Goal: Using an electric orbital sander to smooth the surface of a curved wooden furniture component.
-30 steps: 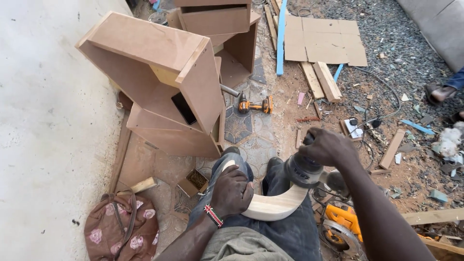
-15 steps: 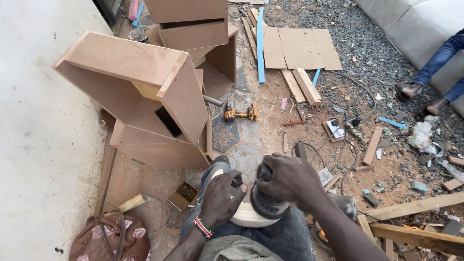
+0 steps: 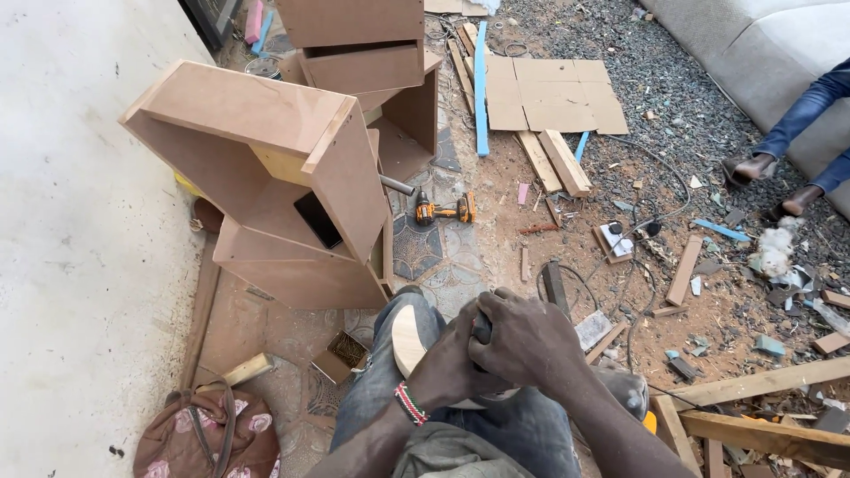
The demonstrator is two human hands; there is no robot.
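Note:
A curved pale wooden piece (image 3: pixel 408 342) lies across my lap on my jeans, mostly covered by my hands. My left hand (image 3: pixel 450 367), with a beaded wristband, grips the wood near its left end. My right hand (image 3: pixel 528 341) is closed over the top of a dark round power sander (image 3: pixel 481 329), which is pressed on the wood right beside my left hand. Only a small part of the sander shows between my fingers.
Brown board cabinets (image 3: pixel 283 177) stand stacked to the front left by a white wall. A yellow cordless drill (image 3: pixel 443 211) lies on the tiled floor. Wood offcuts (image 3: pixel 682 270), cables and cardboard litter the ground right. Another person's legs (image 3: pixel 797 133) rest at far right. A floral bag (image 3: pixel 199 434) sits lower left.
My right hand has slid the sander leftward along the curved wood, from its right end to right beside my left hand. The view has shifted slightly.

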